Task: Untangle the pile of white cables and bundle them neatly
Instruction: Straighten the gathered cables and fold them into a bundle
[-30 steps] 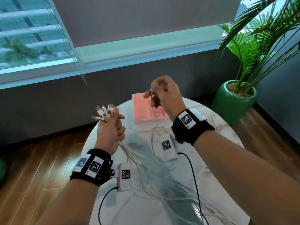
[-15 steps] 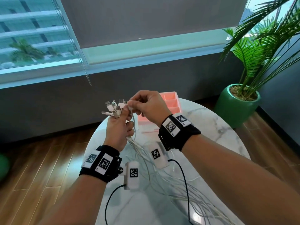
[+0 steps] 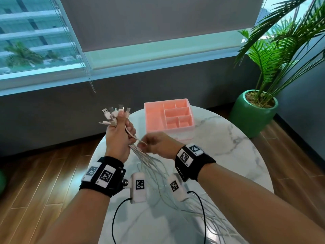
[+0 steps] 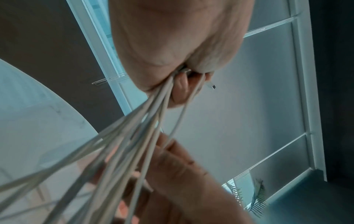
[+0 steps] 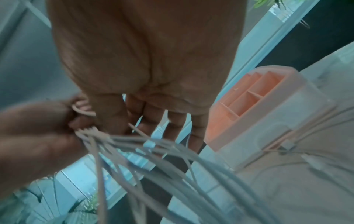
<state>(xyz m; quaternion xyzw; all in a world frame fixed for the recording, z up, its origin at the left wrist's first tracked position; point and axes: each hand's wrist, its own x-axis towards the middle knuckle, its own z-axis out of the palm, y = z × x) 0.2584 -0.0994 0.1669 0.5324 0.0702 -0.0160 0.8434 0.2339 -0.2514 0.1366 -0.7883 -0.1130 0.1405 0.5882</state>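
Observation:
My left hand (image 3: 117,138) is raised over the table's left edge and grips a bunch of white cables (image 3: 154,166) just under their ends. Several USB plugs (image 3: 114,112) fan out above its fist. The strands hang from the fist and trail across the marble table (image 3: 219,147) toward me. My right hand (image 3: 156,147) sits just below and right of the left, its thumb and fingers closing on the strands. In the left wrist view the cables (image 4: 124,144) leave the left hand (image 4: 172,45) and cross the right hand's fingers (image 4: 172,163). The right wrist view shows the right hand (image 5: 145,60) meeting the cables (image 5: 172,159).
A pink divided organizer tray (image 3: 153,118) stands at the table's far side, also in the right wrist view (image 5: 249,98). A palm in a green pot (image 3: 253,117) stands on the wood floor at right. Black cords (image 3: 114,217) run from the wrist cameras.
My right hand came down from above the tray, brought a cable end to the bunch in the left hand, then dropped below the left fist onto the strands.

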